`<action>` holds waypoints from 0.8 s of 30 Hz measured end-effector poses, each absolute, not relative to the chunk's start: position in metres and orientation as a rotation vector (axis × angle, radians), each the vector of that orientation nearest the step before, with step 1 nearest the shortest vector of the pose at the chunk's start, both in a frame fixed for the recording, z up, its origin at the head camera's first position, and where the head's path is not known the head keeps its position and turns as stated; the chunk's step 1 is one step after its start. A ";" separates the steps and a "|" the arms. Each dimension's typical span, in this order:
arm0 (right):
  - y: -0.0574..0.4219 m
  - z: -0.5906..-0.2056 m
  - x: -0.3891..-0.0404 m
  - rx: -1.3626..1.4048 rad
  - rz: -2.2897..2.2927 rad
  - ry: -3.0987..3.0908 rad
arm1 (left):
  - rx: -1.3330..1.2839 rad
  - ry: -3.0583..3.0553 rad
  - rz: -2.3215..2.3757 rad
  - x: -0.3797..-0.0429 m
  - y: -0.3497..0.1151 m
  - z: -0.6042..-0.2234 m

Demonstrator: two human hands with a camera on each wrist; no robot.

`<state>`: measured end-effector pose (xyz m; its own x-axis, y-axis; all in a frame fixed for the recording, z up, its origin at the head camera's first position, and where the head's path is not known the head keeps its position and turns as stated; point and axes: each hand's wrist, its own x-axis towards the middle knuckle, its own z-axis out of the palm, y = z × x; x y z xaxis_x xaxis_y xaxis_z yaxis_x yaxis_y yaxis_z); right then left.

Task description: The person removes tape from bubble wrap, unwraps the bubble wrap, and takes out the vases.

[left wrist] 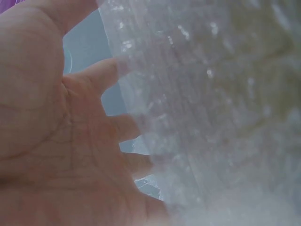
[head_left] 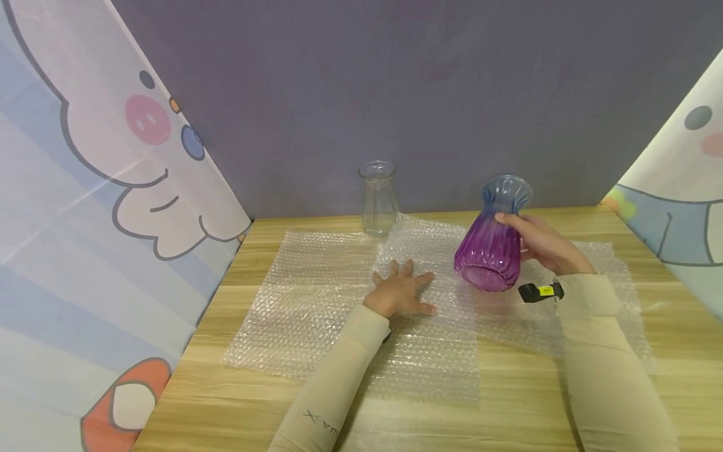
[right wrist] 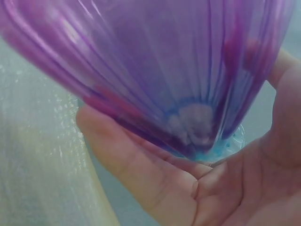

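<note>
A ribbed glass vase (head_left: pixel 490 242), blue at the flared rim and purple toward the base, is held tilted above the table by my right hand (head_left: pixel 545 243). The thumb and fingers wrap the vase below its neck, as the right wrist view also shows with the purple vase (right wrist: pixel 155 61) filling its upper part. My left hand (head_left: pixel 400 294) has its fingers spread over the bubble wrap (head_left: pixel 316 301). In the left wrist view the fingertips of the left hand (left wrist: pixel 70 127) meet the wrap's surface (left wrist: pixel 202 108). Two sheets appear to overlap there.
A clear glass vase (head_left: pixel 378 204) stands upright at the back, close to the grey wall (head_left: pixel 361 94). A second bubble wrap sheet (head_left: pixel 599 301) extends to the right across the wooden table (head_left: pixel 525 389). Cartoon-printed cloth (head_left: pixel 85 251) hangs along both sides.
</note>
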<state>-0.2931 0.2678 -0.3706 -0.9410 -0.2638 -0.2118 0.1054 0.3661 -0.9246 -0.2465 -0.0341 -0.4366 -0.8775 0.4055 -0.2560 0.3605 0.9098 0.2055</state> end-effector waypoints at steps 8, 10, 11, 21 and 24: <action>0.271 -0.365 -0.295 -0.158 -1.668 2.310 | 0.568 2.782 0.222 -0.246 -0.034 -0.437; 0.271 -0.364 -0.295 -0.153 -1.683 2.305 | 0.572 2.784 0.224 -0.247 -0.034 -0.437; 0.271 -0.364 -0.295 -0.150 -1.693 2.301 | 0.573 2.782 0.225 -0.246 -0.034 -0.437; 0.267 -0.367 -0.296 -0.136 -1.844 2.206 | 0.570 2.777 0.211 -0.247 -0.035 -0.436; 0.266 -0.369 -0.295 -0.118 -1.902 2.179 | 0.569 2.779 0.211 -0.246 -0.035 -0.436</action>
<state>-0.2953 0.2664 -0.3687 -0.9664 -0.2209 -0.1313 0.1003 0.1461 -0.9842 -0.2458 -0.0350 -0.4363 -0.8779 0.4040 -0.2570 0.3605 0.9110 0.2004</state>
